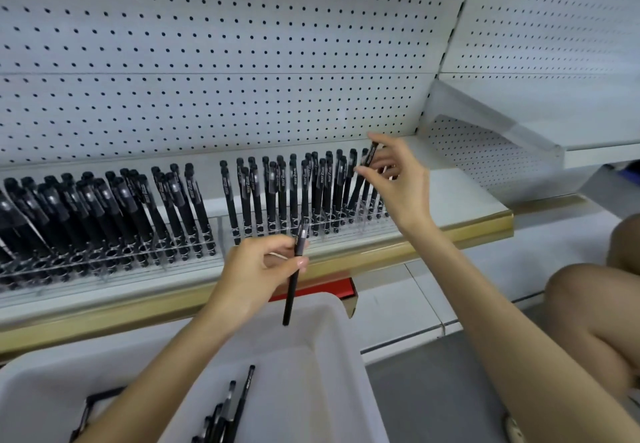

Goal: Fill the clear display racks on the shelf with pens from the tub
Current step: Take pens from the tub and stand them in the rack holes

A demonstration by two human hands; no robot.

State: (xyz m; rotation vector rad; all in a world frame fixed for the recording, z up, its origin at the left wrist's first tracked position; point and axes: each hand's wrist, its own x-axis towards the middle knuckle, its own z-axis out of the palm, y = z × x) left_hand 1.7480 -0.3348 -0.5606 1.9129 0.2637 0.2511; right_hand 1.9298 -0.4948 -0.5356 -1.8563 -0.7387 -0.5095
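The left rack was packed with black pens up to its right edge. The left hand gripped one pen upright over the far rim of the tub. A few loose pens lay inside. The right hand pinched another pen between finger and thumb, above the last slots of the right rack. Bare shelf lay past it.

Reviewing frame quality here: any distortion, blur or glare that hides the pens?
Head view: the wide-angle bend curves the shelf edge and the pegboard rows; head view light is soft and even, with no hard shadows; the clear rack glints faintly; print on the racked pens is too soft to read.
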